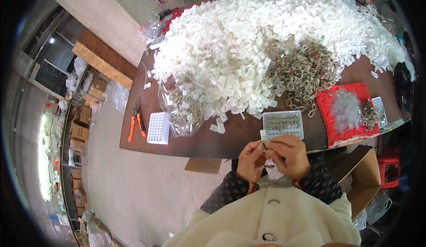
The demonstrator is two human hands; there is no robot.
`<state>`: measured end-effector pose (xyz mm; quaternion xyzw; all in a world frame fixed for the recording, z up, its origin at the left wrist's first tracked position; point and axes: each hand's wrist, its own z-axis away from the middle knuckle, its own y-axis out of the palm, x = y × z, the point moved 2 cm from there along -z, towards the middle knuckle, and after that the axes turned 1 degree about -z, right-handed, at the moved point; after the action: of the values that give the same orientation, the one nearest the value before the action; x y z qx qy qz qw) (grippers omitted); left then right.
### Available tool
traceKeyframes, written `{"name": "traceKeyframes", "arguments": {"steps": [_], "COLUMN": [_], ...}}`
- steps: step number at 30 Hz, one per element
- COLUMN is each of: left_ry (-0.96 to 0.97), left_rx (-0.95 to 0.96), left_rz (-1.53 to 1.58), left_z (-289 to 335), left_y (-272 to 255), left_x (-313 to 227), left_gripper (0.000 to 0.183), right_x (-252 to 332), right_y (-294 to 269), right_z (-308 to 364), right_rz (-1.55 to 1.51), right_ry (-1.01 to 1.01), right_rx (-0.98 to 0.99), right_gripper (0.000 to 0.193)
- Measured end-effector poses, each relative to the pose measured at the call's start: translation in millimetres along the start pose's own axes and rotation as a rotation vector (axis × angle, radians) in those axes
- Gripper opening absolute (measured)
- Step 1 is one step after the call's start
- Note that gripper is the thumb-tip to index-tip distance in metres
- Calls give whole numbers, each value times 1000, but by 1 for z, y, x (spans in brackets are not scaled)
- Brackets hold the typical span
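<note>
Close together at the table's front edge, my left hand [251,162] and my right hand [289,156] both pinch a small, dark, chain-like piece [265,146]. A white tag [263,134] stands up from between the fingertips. A bit of the chain-like piece dangles below the fingers, and another white piece [274,171] shows under the hands. The exact kind of the held piece is too small to make out. Just beyond my hands lies a white tray [282,114] with rows of small round greyish pieces.
A huge heap of white tags [222,38] covers the table [177,147], with a tangle of metal chains [304,69] at its near right. Pliers [136,125], a white cell tray [158,128] and a clear bag [184,105] lie left. A red cloth [328,114] and cardboard box [366,176] are right.
</note>
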<state>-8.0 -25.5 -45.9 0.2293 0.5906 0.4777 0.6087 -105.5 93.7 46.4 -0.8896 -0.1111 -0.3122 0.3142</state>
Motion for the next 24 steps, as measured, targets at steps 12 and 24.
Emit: {"name": "traceKeyframes", "arguments": {"steps": [12, 24], "left_ry": [-125, -99], "left_rx": [56, 75], "left_rz": [-205, 32], "left_z": [16, 44], "left_y": [26, 53], "left_x": [1, 4], "left_gripper": [21, 24], "right_x": [-2, 17], "right_y": [-12, -18], "right_z": [17, 35], "right_rz": [-1070, -462], "right_ry": [869, -20], "right_rx": [-67, -74], "right_gripper": [16, 23]}}
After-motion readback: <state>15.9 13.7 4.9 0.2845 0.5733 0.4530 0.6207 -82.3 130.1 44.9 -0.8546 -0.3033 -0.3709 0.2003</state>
